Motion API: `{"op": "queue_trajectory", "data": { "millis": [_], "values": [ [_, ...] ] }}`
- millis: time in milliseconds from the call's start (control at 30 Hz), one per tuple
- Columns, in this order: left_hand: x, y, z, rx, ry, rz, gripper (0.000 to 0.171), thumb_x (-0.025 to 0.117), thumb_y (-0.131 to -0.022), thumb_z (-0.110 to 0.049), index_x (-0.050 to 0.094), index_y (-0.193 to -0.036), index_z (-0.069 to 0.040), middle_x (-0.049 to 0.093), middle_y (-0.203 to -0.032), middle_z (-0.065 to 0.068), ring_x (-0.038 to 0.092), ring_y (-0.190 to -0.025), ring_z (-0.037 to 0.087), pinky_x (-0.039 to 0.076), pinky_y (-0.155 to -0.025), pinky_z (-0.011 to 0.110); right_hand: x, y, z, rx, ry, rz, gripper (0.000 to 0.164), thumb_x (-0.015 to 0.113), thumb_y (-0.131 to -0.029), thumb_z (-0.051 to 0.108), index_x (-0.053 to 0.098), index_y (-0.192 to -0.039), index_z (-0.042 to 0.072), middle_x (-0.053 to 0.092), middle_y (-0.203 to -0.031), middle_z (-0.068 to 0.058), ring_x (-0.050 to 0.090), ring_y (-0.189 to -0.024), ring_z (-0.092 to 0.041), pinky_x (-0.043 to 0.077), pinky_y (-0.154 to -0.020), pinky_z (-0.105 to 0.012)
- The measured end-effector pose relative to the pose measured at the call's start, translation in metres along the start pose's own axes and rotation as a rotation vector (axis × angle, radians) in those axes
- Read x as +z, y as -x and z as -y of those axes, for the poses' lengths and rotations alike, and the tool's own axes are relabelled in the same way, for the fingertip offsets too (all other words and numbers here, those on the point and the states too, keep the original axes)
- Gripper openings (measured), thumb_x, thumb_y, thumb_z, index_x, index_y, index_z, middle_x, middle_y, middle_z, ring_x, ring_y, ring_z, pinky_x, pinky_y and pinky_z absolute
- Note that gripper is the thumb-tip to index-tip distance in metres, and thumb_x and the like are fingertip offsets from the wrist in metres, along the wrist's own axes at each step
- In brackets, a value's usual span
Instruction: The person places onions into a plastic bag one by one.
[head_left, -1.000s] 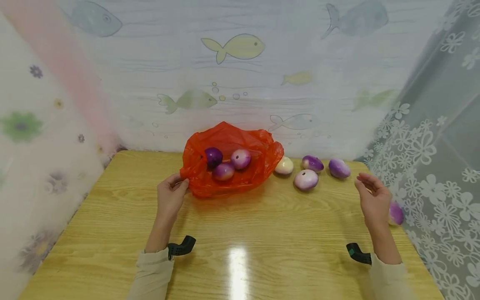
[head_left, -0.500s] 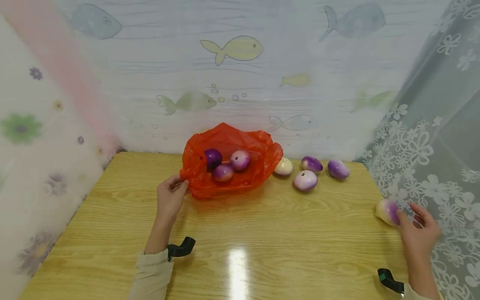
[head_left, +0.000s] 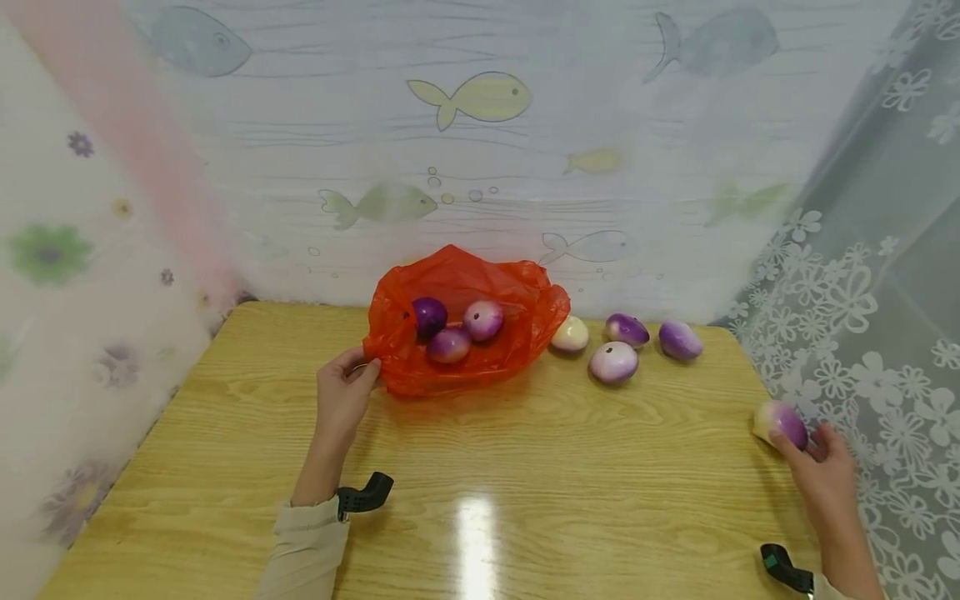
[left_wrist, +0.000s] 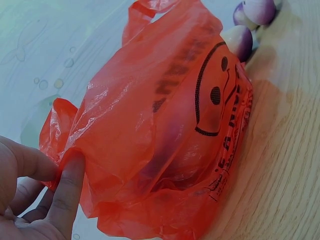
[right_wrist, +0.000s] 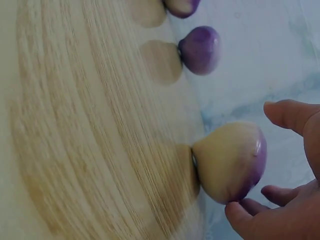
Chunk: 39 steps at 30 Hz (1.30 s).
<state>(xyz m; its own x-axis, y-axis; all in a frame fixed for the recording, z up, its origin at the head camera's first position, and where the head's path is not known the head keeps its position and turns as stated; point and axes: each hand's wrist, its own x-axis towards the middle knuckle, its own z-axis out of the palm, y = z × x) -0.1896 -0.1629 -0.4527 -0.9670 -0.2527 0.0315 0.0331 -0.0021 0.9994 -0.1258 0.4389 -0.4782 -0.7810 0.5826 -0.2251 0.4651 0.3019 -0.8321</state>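
Note:
In the head view my left hand (head_left: 345, 404) pinches the left edge of a thin red plastic bag (head_left: 465, 275), whose mouth gapes toward me. Three purple turnips (head_left: 483, 321) lie inside. The left wrist view shows thumb and finger gripping a fold of the bag (left_wrist: 135, 115), which has a printed face on it. At the table's right edge my right hand (head_left: 825, 479) is spread at a cream-and-purple turnip (head_left: 772, 415). In the right wrist view one fingertip is right at this turnip (right_wrist: 225, 162), while another digit stands apart from it.
A cream turnip (head_left: 572, 334), a whitish one (head_left: 614, 363) and two purple ones (head_left: 679, 341) lie right of the bag on the wooden table (head_left: 570, 483). A fish-patterned curtain (head_left: 480, 150) hangs along the back edge, a flowered sheer (head_left: 885, 400) on the right.
My right hand has moved right and toward me, from beside the back turnips to the one at the right edge. The left hand keeps its hold on the bag.

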Motion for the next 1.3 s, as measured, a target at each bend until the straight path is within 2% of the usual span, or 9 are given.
{"op": "queue_trajectory", "data": {
  "millis": [300, 467, 700, 1033, 1133, 1300],
  "values": [
    [0.001, 0.0, 0.001, 0.008, 0.004, 0.009, 0.026, 0.058, -0.101, 0.001, 0.062, -0.125, 0.01, 0.063, -0.11, 0.012, 0.068, -0.082, 0.005, 0.062, -0.081, 0.028, 0.006, -0.005, -0.003, -0.019, 0.064, 0.045, 0.09, 0.054, -0.102, 0.039, -0.001, -0.161, -0.002, 0.006, -0.166, -0.028, 0.015, -0.153, -0.044, 0.019, -0.124, -0.054],
    [0.001, 0.0, 0.001, 0.008, -0.001, 0.008, 0.026, 0.058, -0.101, 0.0, 0.062, -0.124, 0.01, 0.063, -0.112, 0.015, 0.068, -0.082, 0.005, 0.061, -0.081, 0.027, 0.01, -0.008, 0.0, -0.022, 0.108, 0.068, 0.087, 0.052, -0.102, 0.042, 0.005, -0.162, 0.0, 0.011, -0.166, -0.027, 0.02, -0.151, -0.046, 0.024, -0.122, -0.056],
    [0.001, 0.0, 0.0, 0.013, -0.008, 0.009, 0.025, 0.058, -0.1, 0.0, 0.063, -0.123, 0.01, 0.064, -0.109, 0.012, 0.068, -0.082, 0.005, 0.062, -0.082, 0.029, 0.011, -0.012, -0.001, -0.031, 0.14, 0.141, 0.089, 0.049, -0.102, 0.048, 0.003, -0.161, -0.001, 0.005, -0.166, -0.03, 0.016, -0.151, -0.049, 0.022, -0.122, -0.06],
    [0.001, 0.0, -0.001, 0.011, -0.011, 0.004, 0.026, 0.058, -0.1, 0.0, 0.063, -0.123, 0.01, 0.063, -0.11, 0.013, 0.068, -0.082, 0.004, 0.062, -0.081, 0.027, 0.014, -0.019, 0.003, -0.045, 0.118, 0.18, 0.09, 0.049, -0.103, 0.05, 0.002, -0.161, 0.0, 0.007, -0.166, -0.029, 0.017, -0.151, -0.046, 0.021, -0.123, -0.057],
    [0.002, 0.0, -0.002, 0.007, -0.005, 0.001, 0.026, 0.059, -0.1, 0.001, 0.062, -0.123, 0.011, 0.063, -0.112, 0.017, 0.068, -0.082, 0.003, 0.061, -0.08, 0.026, 0.016, -0.019, 0.003, -0.055, 0.118, 0.176, 0.09, 0.053, -0.102, 0.048, 0.006, -0.161, -0.001, 0.012, -0.165, -0.031, 0.022, -0.149, -0.044, 0.025, -0.123, -0.054],
    [0.002, 0.001, -0.003, 0.006, 0.002, -0.002, 0.026, 0.059, -0.1, 0.001, 0.062, -0.123, 0.012, 0.062, -0.114, 0.021, 0.068, -0.082, 0.003, 0.061, -0.079, 0.024, 0.023, -0.015, 0.005, -0.057, 0.112, 0.121, 0.087, 0.06, -0.1, 0.042, 0.014, -0.161, 0.002, 0.02, -0.163, -0.031, 0.028, -0.146, -0.043, 0.028, -0.123, -0.049]
  ]
}}
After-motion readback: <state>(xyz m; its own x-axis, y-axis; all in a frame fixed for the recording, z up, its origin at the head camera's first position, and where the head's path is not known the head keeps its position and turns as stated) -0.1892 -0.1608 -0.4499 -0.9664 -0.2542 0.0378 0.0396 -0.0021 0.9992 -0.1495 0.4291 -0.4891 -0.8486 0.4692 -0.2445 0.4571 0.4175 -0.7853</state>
